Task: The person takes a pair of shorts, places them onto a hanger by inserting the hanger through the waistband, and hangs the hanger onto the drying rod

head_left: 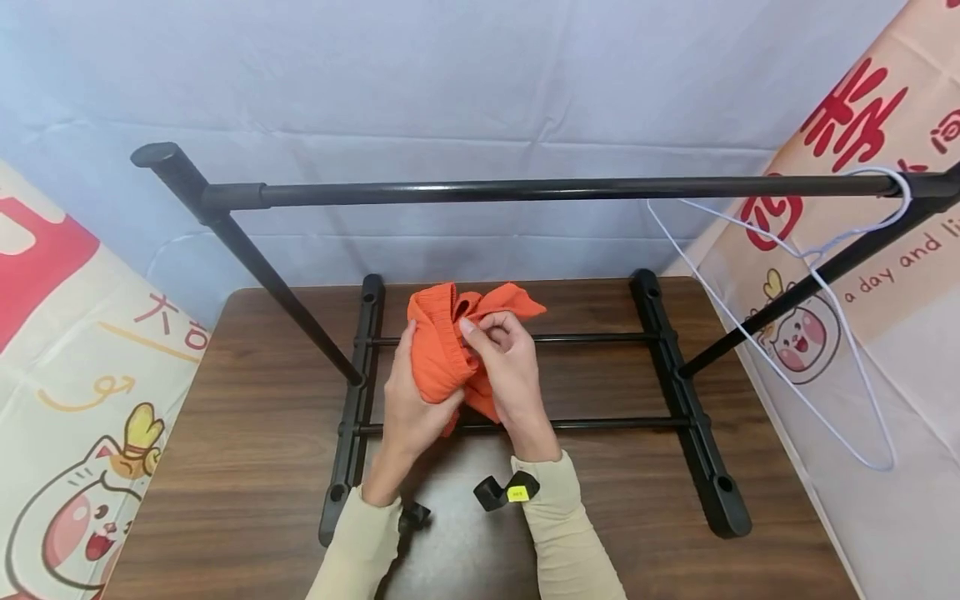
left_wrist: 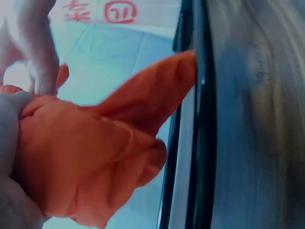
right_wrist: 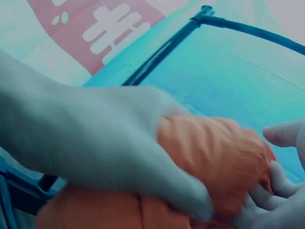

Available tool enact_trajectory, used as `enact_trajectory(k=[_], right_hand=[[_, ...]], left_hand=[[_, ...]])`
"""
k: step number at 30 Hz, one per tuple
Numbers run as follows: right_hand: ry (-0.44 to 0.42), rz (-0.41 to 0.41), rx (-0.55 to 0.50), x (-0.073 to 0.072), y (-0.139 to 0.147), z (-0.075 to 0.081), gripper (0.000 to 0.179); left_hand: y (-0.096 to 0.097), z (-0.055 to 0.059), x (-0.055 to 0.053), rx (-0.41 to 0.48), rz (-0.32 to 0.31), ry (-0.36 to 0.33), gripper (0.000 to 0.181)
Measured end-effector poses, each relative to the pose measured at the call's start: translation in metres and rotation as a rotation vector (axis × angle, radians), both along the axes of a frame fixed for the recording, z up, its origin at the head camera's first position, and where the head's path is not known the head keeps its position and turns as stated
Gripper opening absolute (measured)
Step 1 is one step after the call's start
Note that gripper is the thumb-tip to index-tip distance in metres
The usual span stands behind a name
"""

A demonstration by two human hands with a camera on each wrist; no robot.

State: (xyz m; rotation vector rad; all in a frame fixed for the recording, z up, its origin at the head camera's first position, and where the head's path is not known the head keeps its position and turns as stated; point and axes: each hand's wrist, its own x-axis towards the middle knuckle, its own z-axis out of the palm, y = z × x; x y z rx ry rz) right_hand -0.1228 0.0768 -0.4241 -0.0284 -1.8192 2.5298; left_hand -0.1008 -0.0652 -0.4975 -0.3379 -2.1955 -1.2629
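Grips bunched, matte orange cloth point(head_left: 437, 357) with curled fingers of left hand point(head_left: 415, 412); crooks fingers of right hand point(head_left: 517, 375) at its gathered, ribbed edge, with thumb clear. Holds it over wood-grained worktop point(head_left: 225, 467), near middle of far edge, between feet of black tubular rack point(head_left: 525, 191).

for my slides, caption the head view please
Left grip and right grip on orange cloth, white hanger hanging from black rack.

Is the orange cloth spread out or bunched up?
Bunched up: the orange cloth is gathered in folds in the left hand, right hand at its edge.
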Motion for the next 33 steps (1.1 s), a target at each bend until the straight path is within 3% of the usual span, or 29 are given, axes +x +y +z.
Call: enact_trajectory(k=[5, 11, 14, 17, 19, 22, 25, 28, 30, 33], right_hand=[[0.037, -0.023, -0.045, -0.003, 0.009, 0.006, 0.012], [0.049, -0.153, -0.051, -0.008, 0.025, 0.016, 0.015], [0.114, -0.207, -0.052, -0.006, 0.032, 0.024, 0.015], [0.204, -0.272, -0.044, -0.004, 0.039, 0.031, 0.011], [0.273, -0.31, 0.014, -0.002, 0.042, 0.033, 0.015], [0.383, -0.32, 0.216, 0.001, 0.045, 0.033, 0.042], [0.474, -0.278, 0.489, 0.004, 0.044, 0.032, 0.066], [0.504, -0.186, 0.679, 0.007, 0.039, 0.034, 0.07], [0.464, -0.088, 0.76, 0.009, 0.037, 0.038, 0.07], [0.315, 0.107, 0.846, 0.011, 0.038, 0.041, 0.08]], left_hand=[[-0.011, 0.009, -0.003, 0.147, -0.032, -0.049, 0.097], [-0.024, 0.023, -0.003, 0.466, -0.05, -0.13, 0.079], [-0.03, 0.029, -0.004, 0.564, -0.066, -0.136, 0.069], [-0.034, 0.033, -0.005, 0.608, -0.079, -0.148, 0.062], [-0.036, 0.035, -0.006, 0.649, -0.099, -0.164, 0.057], [-0.037, 0.036, -0.006, 0.727, -0.136, -0.189, 0.047], [-0.038, 0.035, -0.006, 0.783, -0.18, -0.203, 0.035], [-0.039, 0.033, -0.006, 0.779, -0.243, -0.204, 0.03], [-0.039, 0.032, -0.006, 0.757, -0.301, -0.204, 0.03], [-0.04, 0.034, -0.005, 0.741, -0.389, -0.194, 0.029]])
